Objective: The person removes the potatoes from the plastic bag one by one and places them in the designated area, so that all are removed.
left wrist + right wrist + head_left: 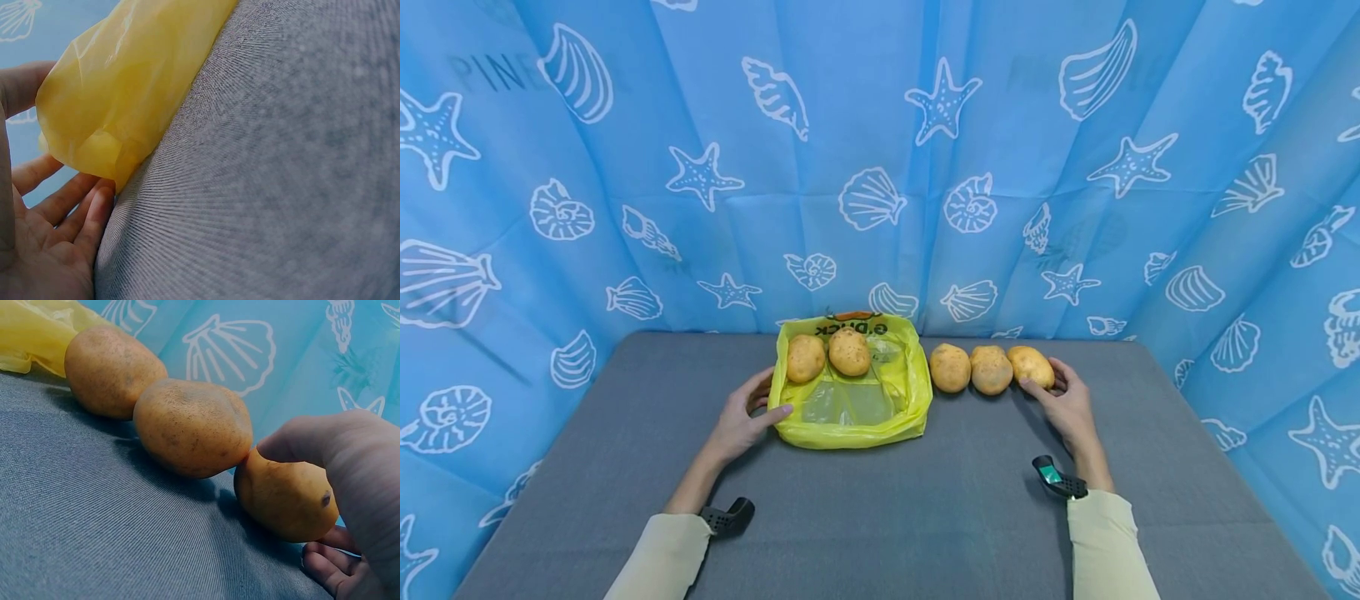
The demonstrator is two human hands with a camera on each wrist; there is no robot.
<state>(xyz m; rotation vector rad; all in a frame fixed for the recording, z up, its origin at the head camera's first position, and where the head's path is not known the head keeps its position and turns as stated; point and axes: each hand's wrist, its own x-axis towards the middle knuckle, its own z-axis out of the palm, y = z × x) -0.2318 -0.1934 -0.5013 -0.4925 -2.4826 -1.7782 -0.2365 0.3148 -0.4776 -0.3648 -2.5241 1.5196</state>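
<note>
A yellow plastic bag [850, 435] lies spread open on the table, its rim standing up. Inside it, toward the back, sit two potatoes [850, 352]. My left hand [741, 423] holds the bag's left side, thumb over the rim and fingers along the outer wall; the left wrist view shows the fingers [94, 215] right at the yellow plastic. Right of the bag, three potatoes stand in a row: one beside the bag [112, 372], a middle potato [194, 428] and an end potato [284, 497]. My right hand [1067, 404] grips the end potato between thumb and fingers.
Grey cloth covers the table [880, 525]. A blue curtain [880, 150] printed with white shells and starfish hangs behind the table and along both sides. Dark bands with devices are worn on the left wrist [730, 517] and the right wrist [1060, 479].
</note>
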